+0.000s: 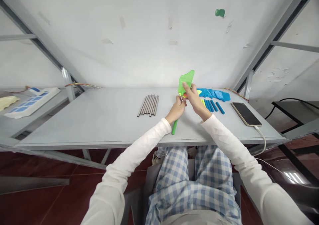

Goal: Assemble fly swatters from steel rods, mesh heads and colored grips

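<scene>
Between my hands is a green fly swatter (186,80), its mesh head up and its green handle pointing down toward the table's front edge. My left hand (176,109) is closed round the metal rod just above the handle. With thumb and fingers my right hand (195,99) pinches the base of the mesh head. Behind my hands lie blue swatter heads (215,94) and yellow and reddish pieces, partly hidden. Blue handle tubes (213,105) lie in a row right of my right hand, with yellow-green ones beside them. Several metal rods (149,105) lie side by side to the left.
A phone (246,114) with a white charging cable (261,137) lies at the right end of the grey table (99,118). A white wall stands directly behind, with metal frame posts at both sides. At far left, a white and blue object (32,102) sits on another surface.
</scene>
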The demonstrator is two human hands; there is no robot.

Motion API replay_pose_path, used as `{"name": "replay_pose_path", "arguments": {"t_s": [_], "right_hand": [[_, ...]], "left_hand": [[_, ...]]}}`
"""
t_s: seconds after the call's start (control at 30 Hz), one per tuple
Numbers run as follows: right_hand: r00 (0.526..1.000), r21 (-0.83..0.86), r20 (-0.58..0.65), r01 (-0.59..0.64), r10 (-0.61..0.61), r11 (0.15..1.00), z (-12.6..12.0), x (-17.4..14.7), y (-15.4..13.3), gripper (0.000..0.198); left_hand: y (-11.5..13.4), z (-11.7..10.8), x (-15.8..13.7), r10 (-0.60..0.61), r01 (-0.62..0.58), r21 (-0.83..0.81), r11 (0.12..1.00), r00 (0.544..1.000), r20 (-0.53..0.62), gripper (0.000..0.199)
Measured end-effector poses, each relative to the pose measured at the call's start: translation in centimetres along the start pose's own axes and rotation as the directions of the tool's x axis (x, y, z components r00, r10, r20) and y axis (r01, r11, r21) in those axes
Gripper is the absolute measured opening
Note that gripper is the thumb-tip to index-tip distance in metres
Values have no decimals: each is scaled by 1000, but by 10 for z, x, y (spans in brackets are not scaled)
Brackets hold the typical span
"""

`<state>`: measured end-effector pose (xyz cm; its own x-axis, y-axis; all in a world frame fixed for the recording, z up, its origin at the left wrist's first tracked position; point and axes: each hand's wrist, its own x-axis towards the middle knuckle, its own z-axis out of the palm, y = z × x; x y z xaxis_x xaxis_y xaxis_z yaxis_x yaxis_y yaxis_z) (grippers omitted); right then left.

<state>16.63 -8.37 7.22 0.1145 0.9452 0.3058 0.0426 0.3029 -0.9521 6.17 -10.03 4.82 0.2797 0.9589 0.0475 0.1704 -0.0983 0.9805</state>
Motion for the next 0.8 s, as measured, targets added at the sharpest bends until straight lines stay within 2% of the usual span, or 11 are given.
{"name": "replay_pose_path", "arguments": {"t_s": [0.13, 0.2, 0.27, 0.4, 0.47, 0.57, 0.63, 0.73, 0.8], "right_hand": [[990, 110, -131, -32, 46, 993, 2, 11, 4, 33], [988, 217, -117, -75, 103, 973, -1, 19, 8, 26], [981, 346, -46, -163, 190, 924, -3, 27, 12, 26], [934, 471, 42, -333, 356, 817, -5, 42, 20, 31], [920, 512, 15, -344, 393, 787, -5, 50, 21, 31], [890, 573, -94, -317, 446, 756, -7, 63, 19, 29], [883, 580, -124, -305, 452, 755, -7, 66, 16, 26], [931, 509, -78, -271, 357, 817, -4, 60, 15, 27], [964, 390, -43, -225, 262, 893, 1, 51, 15, 34]], "left_hand": [[4, 8, 9, 9, -17, -122, 992, 998, -63, 22], [7, 10, 13, -7, -3, -239, 971, 999, -40, 28], [9, 10, 15, 4, -7, -325, 946, 1000, -9, 32], [10, 12, 10, 18, -12, -396, 918, 1000, 11, 31], [9, 15, 3, -25, 30, -429, 903, 1000, 18, 29], [6, 17, -12, -98, 121, -471, 874, 992, 74, 28], [5, 13, -19, -118, 159, -514, 843, 987, 112, 27], [7, -2, -18, -135, 260, -585, 768, 959, 249, 26], [12, -15, -9, -115, 322, -631, 706, 931, 346, 23]]}}
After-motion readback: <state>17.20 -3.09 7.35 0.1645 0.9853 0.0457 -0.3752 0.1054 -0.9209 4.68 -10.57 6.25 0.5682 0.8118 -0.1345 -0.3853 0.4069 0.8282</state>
